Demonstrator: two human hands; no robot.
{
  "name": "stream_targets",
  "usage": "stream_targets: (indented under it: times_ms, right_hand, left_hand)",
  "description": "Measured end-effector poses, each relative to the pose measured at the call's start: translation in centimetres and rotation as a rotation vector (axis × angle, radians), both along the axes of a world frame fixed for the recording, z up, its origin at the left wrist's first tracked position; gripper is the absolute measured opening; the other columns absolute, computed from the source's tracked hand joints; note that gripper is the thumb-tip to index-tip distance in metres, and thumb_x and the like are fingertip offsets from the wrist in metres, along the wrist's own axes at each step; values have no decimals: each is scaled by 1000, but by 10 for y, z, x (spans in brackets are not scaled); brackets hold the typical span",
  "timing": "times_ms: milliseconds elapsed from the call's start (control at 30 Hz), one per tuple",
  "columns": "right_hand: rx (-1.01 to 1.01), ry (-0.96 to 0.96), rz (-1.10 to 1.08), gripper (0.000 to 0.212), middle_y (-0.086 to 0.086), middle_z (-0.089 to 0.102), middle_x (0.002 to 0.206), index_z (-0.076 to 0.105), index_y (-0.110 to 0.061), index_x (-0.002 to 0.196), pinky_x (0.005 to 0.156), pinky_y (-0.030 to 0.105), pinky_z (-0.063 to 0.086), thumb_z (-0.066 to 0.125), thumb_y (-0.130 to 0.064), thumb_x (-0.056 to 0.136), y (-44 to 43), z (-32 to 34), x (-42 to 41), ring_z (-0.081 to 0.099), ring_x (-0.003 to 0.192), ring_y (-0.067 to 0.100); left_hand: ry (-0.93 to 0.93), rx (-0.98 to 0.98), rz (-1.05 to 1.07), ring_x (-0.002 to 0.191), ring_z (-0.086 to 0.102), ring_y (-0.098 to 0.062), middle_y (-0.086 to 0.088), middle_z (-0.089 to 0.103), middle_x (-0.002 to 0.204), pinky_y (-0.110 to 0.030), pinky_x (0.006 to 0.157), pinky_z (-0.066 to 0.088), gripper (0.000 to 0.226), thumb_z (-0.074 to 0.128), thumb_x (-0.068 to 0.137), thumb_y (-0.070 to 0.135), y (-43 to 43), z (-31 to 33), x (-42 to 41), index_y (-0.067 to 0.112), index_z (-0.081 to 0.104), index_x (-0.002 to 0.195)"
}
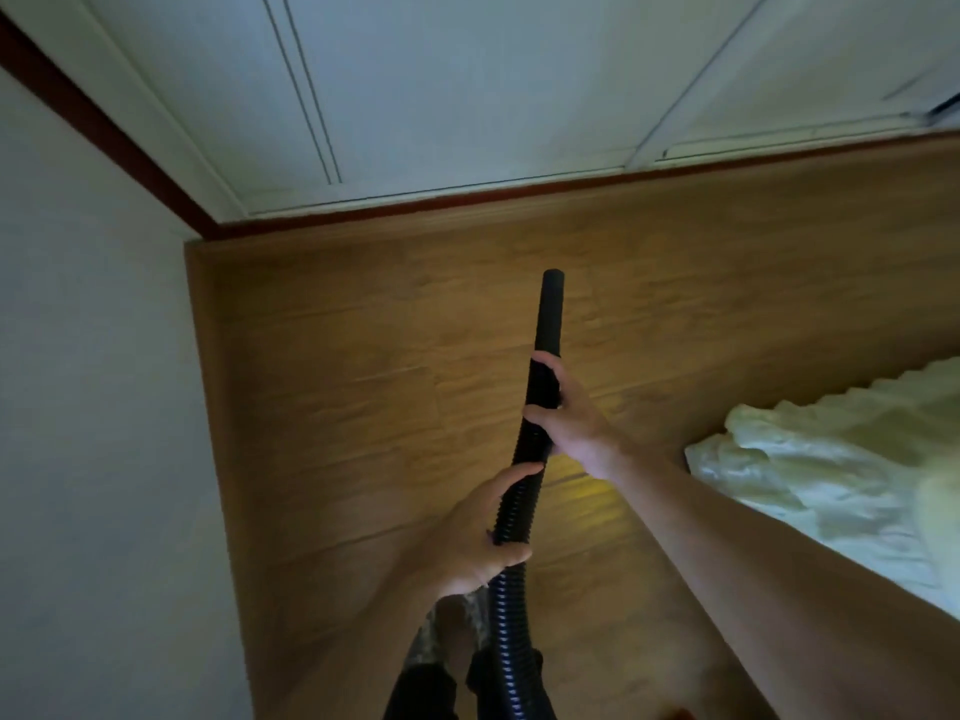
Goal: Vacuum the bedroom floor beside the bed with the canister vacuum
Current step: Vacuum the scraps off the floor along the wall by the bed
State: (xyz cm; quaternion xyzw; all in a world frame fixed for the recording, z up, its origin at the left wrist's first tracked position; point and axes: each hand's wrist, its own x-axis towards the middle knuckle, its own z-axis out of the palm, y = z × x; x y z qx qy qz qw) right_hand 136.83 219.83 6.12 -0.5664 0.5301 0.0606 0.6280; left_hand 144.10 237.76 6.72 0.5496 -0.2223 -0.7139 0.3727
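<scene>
**Hose** (pixel 511 511): black, ribbed, flexible plastic. It rises from the bottom edge of the view through both hands, bending slightly to the right. It hangs above the floor, left of the bed, near the middle of the view.

**Tube** (pixel 551 314): black, smooth, rigid and round in section, with a blunt rounded tip. It continues the hose beyond the right hand and points away toward the skirting. Whether the tip touches the floor cannot be told.

**Left hand** (pixel 467 537): the nearer hand, low on the hose. The thumb lies across the top of the ribs and the fingers are curled round from below, gripping the hose.

**Right hand** (pixel 576 428): the farther hand, gripping where the ribbing meets the tube. Its fingers (pixel 537 412) are wrapped round from the right. The bare forearm runs back to the lower right.

**Floor** (pixel 363 366): wood-grain boards, warm brown with a matt sheen and visible plank joints.

**Bed** (pixel 883 553): at the right edge, low and beside the floor strip.

**Sheet** (pixel 789 459): pale cream-white cloth, crumpled into soft folds on the bed.

**Wall** (pixel 78 433): on the left, plain, pale grey and smooth.

**Skirting** (pixel 415 204): a narrow dark red-brown strip along the far floor edge and up the left corner.

**Panels** (pixel 441 85): white, flat and grooved, above the skirting.

**Trousers** (pixel 426 688): dark, at the bottom edge beside the hose; the detail is blurred.
</scene>
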Motion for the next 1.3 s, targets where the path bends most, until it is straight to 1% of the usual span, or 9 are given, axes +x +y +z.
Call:
stream_targets:
  times_ms: [133, 267, 467, 700, 867, 967, 1033, 1167, 1300]
  right_hand:
    - [-60, -4, -128, 66, 2, 52, 124, 37, -39, 143, 86, 52, 58, 60, -2, 93, -11, 24, -47, 62, 100, 23]
    - [-128, -34, -243, 67, 2, 54, 111, 37, -38, 142, 81, 55, 58, 61, -2, 91, -18, 45, -95, 61, 93, 22]
    - [-292, -35, -396, 71, 2, 50, 99, 36, -34, 140, 75, 37, 55, 65, 0, 85, -16, 73, -175, 55, 81, 13]
    - [-400, -20, -584, 73, 3, 49, 92, 34, -38, 138, 70, 40, 53, 64, 1, 85, -1, 107, -290, 53, 74, 16]
    - [-414, 45, -717, 76, 1, 55, 105, 32, -37, 142, 80, 44, 57, 68, -4, 84, 34, 126, -384, 60, 85, 22]
    - [-420, 63, -815, 75, 0, 52, 100, 32, -39, 141, 74, 39, 58, 69, -6, 85, 61, 135, -440, 58, 80, 17]
    - [-438, 69, -877, 73, 2, 51, 96, 33, -39, 139, 72, 37, 56, 69, -6, 85, 80, 143, -478, 57, 79, 18]
    - [-495, 97, -998, 74, 1, 51, 92, 34, -39, 138, 76, 41, 58, 71, -6, 83, 117, 160, -546, 59, 78, 20]
    - [-551, 152, -1149, 73, -2, 48, 90, 33, -33, 140, 70, 31, 56, 70, -4, 84, 163, 172, -605, 55, 74, 13]
  left_hand:
    - [16, -68, -107, 116, 57, -30, 10, 38, 146, -56, 93, 52, 75, 68, 78, 14, -23, 17, -22, 62, 44, 129]
    - [0, -118, -201, 127, 47, -19, 7, 39, 146, -53, 104, 44, 74, 71, 76, 18, -41, 30, -50, 51, 44, 138]
    - [-46, -181, -401, 133, 45, -14, 19, 39, 145, -55, 106, 44, 75, 71, 77, 16, -68, 52, -102, 51, 44, 138]
    - [-34, -226, -631, 121, 56, -14, 28, 43, 139, -49, 99, 51, 81, 68, 79, 5, -92, 84, -190, 53, 43, 139]
    - [71, -158, -825, 110, 60, -22, 23, 44, 142, -51, 97, 51, 83, 67, 83, -3, -91, 105, -264, 52, 42, 140]
    - [112, -122, -945, 99, 61, -6, 17, 43, 145, -36, 92, 55, 85, 64, 84, -12, -89, 119, -309, 45, 40, 142]
    - [89, -146, -1033, 104, 62, -5, 26, 39, 142, -25, 91, 54, 85, 65, 85, -12, -87, 128, -342, 50, 39, 139]
    - [107, -129, -1150, 105, 64, -5, 33, 37, 134, -21, 85, 55, 85, 65, 85, -12, -75, 149, -413, 51, 40, 136]
    - [86, -201, -1333, 122, 55, -4, 30, 36, 144, -22, 97, 50, 87, 70, 85, -3, -55, 160, -480, 56, 37, 140]
